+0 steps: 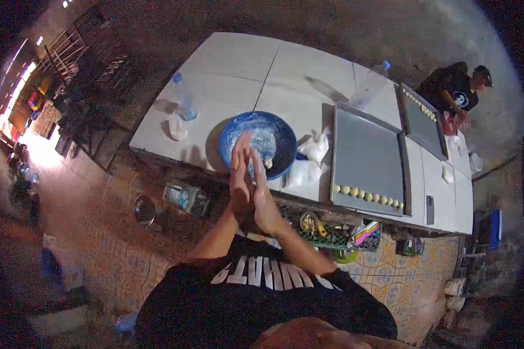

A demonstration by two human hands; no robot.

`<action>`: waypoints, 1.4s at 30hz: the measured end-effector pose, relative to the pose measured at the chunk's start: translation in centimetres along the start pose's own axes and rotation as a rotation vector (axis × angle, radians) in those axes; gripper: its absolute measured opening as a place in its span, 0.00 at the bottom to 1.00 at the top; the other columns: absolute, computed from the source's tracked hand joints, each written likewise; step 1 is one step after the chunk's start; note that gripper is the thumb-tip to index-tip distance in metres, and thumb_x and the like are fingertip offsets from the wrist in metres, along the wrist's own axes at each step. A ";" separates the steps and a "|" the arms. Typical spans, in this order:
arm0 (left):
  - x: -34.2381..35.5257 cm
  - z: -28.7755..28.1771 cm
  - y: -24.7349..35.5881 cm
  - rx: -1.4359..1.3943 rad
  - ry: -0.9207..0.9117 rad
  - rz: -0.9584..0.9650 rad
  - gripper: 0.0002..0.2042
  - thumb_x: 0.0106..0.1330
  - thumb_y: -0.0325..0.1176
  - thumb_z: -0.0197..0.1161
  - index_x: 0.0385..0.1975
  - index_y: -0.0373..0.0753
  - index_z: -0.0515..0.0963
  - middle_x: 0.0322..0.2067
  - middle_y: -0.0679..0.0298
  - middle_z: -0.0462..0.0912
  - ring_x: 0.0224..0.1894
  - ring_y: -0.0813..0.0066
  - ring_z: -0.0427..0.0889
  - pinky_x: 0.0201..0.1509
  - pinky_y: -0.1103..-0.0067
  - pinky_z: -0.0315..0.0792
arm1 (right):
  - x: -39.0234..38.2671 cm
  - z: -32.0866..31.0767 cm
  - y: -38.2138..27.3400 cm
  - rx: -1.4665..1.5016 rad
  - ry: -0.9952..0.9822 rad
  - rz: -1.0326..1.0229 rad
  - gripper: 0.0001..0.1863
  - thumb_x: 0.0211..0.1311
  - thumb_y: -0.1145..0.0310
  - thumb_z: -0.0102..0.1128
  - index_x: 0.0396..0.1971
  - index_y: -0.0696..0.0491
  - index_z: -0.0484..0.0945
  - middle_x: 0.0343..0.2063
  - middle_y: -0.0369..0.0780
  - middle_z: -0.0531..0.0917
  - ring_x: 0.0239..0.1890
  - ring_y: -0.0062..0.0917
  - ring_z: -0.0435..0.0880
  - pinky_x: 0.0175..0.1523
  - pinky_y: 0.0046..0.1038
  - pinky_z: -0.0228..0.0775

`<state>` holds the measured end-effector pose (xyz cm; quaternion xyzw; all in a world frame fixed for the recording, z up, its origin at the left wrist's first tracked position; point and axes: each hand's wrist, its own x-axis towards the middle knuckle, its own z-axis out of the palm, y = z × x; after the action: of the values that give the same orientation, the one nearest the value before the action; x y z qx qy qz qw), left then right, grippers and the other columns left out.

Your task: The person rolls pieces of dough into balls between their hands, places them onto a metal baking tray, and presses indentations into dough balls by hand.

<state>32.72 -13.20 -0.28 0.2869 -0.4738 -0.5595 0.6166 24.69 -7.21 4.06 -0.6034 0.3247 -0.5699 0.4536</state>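
Across the middle of the frame: white table (233,70), running from upper left to lower right. On it, right of centre, grey tray (367,157) with a row of dough balls (367,196) along its near edge; second tray (422,125) further right, another person (457,87) beside it. Centre: blue bowl (268,136), floured inside, small dough lump at its near wall. White bags (311,160) just right of bowl. Bottle (185,102) at left of table. Just below the bowl, left hand (240,174) and right hand (262,195) pressed palm to palm, fingers flat and unclenched; whether anything lies between them, cannot tell.
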 end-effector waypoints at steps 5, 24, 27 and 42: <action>-4.8 2.8 -0.9 -0.186 -0.178 -0.085 0.33 0.82 0.51 0.41 0.79 0.35 0.51 0.79 0.55 0.52 0.81 0.64 0.49 0.82 0.69 0.41 | 3.4 -4.5 4.1 -0.241 0.213 0.011 0.49 0.77 0.33 0.36 0.81 0.54 0.36 0.74 0.48 0.55 0.48 0.25 0.65 0.52 0.28 0.60; 3.8 0.1 4.1 -0.346 -0.438 0.129 0.41 0.77 0.60 0.43 0.80 0.37 0.44 0.81 0.52 0.45 0.83 0.59 0.44 0.83 0.65 0.35 | 2.1 0.2 2.0 -0.335 0.126 -0.043 0.49 0.77 0.36 0.39 0.80 0.57 0.38 0.81 0.53 0.38 0.83 0.45 0.32 0.82 0.41 0.25; 5.5 -0.8 3.9 -0.226 -0.318 0.128 0.42 0.76 0.60 0.45 0.80 0.38 0.45 0.80 0.50 0.48 0.82 0.59 0.43 0.83 0.64 0.32 | 1.5 2.9 0.5 -0.357 0.080 0.025 0.51 0.76 0.34 0.41 0.81 0.56 0.37 0.81 0.52 0.35 0.83 0.45 0.30 0.82 0.41 0.24; 6.4 -1.0 3.1 -0.292 -0.150 0.142 0.41 0.75 0.54 0.50 0.79 0.35 0.47 0.80 0.51 0.46 0.82 0.59 0.44 0.83 0.64 0.38 | 4.6 3.0 0.1 -0.370 0.072 0.036 0.56 0.73 0.27 0.34 0.80 0.59 0.33 0.81 0.51 0.37 0.83 0.42 0.32 0.82 0.40 0.25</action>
<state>34.44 -18.92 3.76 0.1176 -0.4513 -0.5972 0.6525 28.29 -10.93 5.96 -0.6497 0.4509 -0.5135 0.3330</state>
